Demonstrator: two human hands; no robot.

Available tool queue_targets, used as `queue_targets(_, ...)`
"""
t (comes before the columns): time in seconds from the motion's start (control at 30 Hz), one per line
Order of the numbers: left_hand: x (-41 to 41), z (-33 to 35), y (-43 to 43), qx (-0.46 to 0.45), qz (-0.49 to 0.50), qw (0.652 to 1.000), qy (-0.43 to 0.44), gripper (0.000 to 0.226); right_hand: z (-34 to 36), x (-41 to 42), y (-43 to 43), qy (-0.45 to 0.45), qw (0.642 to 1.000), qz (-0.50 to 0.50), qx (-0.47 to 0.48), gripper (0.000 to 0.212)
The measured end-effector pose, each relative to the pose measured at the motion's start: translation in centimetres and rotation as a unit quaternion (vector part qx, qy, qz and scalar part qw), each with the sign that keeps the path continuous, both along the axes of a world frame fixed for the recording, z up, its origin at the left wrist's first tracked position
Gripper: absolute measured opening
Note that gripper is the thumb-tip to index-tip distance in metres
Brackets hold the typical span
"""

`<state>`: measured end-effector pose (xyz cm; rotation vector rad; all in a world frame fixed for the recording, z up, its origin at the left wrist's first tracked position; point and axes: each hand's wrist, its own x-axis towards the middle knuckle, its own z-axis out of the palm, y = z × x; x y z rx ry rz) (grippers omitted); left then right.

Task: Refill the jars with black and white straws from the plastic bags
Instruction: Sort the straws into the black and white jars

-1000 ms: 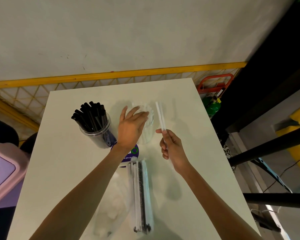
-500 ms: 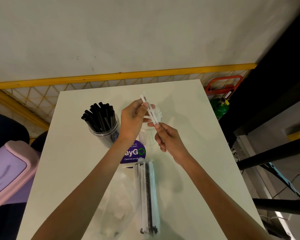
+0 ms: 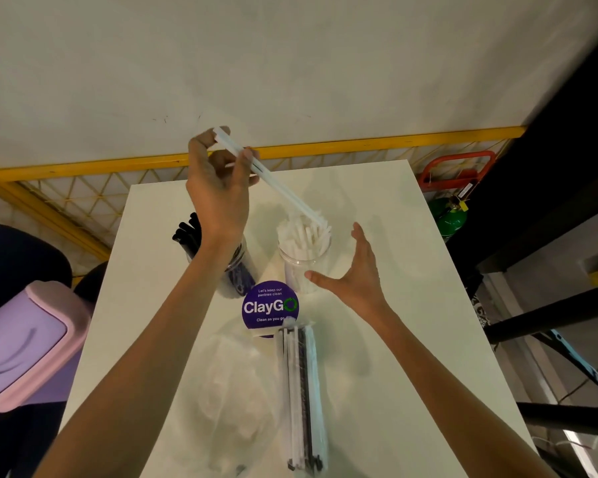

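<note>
My left hand pinches white straws in its fingers, lower tips at the mouth of the nearly full white-straw jar. My right hand hovers beside it, fingers spread. The black-straw jar looks stocked; the plastic bag holds a few more.

- Two jars: black-straw jar, white-straw jar
- Two plastic bags: straw bag, crumpled bag
- Two hands: left hand, right hand
- One purple sticker
- Held white straws: count unclear

Left hand holds white straws above jar.
</note>
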<state>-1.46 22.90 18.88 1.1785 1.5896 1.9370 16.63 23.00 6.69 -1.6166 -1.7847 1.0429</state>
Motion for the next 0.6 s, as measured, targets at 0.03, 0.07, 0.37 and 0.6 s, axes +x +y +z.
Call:
queue_targets(0.03, 0.0, 0.2, 0.0, 0.007, 0.001, 1.0, 0.012, 0.024, -0.1, -0.5, 0.3, -0.037, 0.999, 0.015, 0.006, 0.121)
queue_targets(0.07, 0.1, 0.2, 0.0, 0.009, 0.0, 1.0, 0.026, 0.026, -0.3, -1.0, 0.5, -0.063, 0.998, 0.024, 0.01, 0.125)
queue_targets(0.37, 2.3, -2.3, -0.4, -0.005, -0.054, 0.984, 0.167, 0.041, -1.1, -3.1, 2.6, -0.136, 0.989, 0.054, 0.001, 0.125)
queue_targets(0.6, 2.7, -5.6, 0.1, -0.006, -0.072, 0.954, 0.29, 0.041, -1.4, -4.3, 3.2, -0.166, 0.984, 0.045, 0.037, 0.117)
